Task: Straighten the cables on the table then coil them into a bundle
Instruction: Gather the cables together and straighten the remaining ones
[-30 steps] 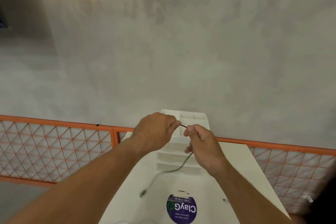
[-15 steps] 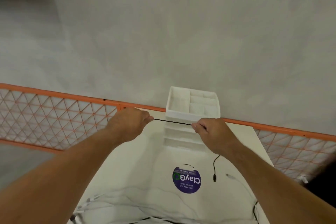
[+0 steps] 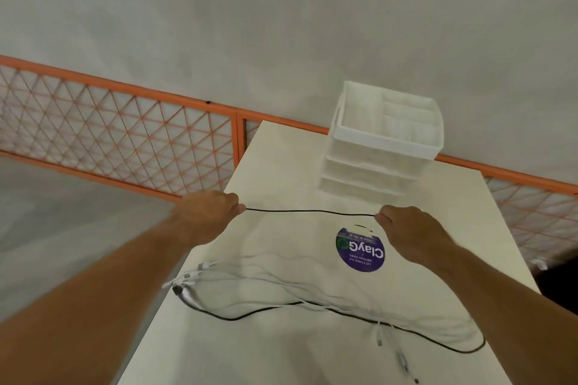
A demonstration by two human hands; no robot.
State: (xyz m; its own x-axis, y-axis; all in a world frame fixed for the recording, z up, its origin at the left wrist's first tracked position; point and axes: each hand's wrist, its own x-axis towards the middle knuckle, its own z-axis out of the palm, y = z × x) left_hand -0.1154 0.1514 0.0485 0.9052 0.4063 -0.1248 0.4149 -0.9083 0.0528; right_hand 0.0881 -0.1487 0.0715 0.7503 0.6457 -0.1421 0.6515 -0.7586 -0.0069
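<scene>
Nearest the viewer, on the white tabletop, a tangle of white cables lies spread from left to right, their plugs gathered near the left edge. A loose black cable snakes through them and loops out to the right. Just beyond, both hands are raised above the surface. The left hand and the right hand each pinch an end of a stretched black cable, drawn nearly straight between them with fingers curled. I cannot tell whether it joins the loose one. Below the right hand is a round purple sticker. Farther back stands a white drawer organiser, with an orange mesh fence behind the tabletop.
</scene>
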